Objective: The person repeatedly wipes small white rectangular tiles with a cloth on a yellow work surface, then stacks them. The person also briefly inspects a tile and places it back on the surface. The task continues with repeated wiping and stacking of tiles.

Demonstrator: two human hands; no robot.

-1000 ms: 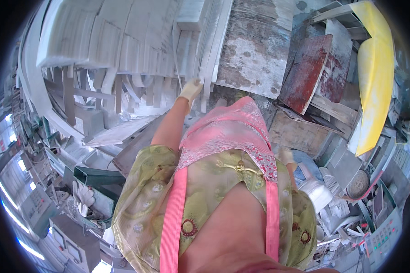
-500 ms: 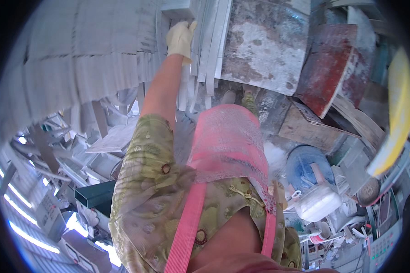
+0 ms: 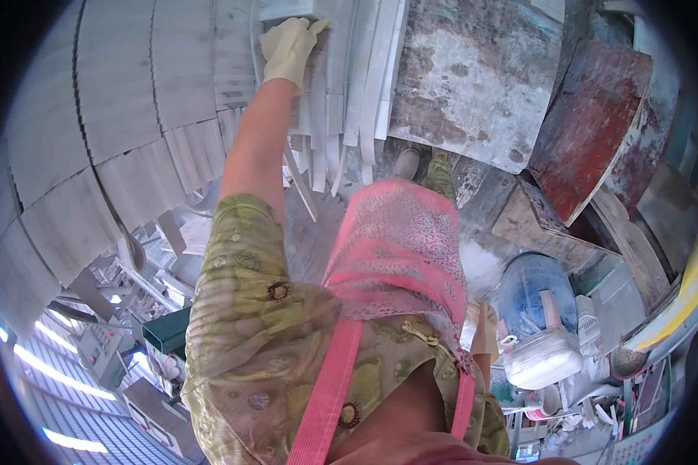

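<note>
My left hand (image 3: 288, 53), in a cream glove, reaches far forward at the top of the view. Its thumb stands out to the right, apart from the fingers, which are partly bent and partly hidden. Just beyond it is the near end of a pale grey block (image 3: 287, 9); whether they touch is hard to tell. Long whitish strips (image 3: 362, 85) lie side by side to the right of this hand. Low beside my right hip, only part of my gloved right hand (image 3: 484, 329) shows behind the pink apron (image 3: 399, 248), its fingers hidden.
Stacked grey slabs (image 3: 116, 85) fill the left. A stained board (image 3: 473, 85) lies ahead right, with a red-brown panel (image 3: 593, 128) leaning beyond it. A blue barrel (image 3: 535, 291) and a white wrapped bundle (image 3: 543, 363) stand at my right. A yellow curved object (image 3: 671, 310) is at the far right.
My left hand appears slightly farther forward and left in the view. The view has shifted, bringing more slabs into sight on the left and moving the boards rightward. More of my right glove shows.
</note>
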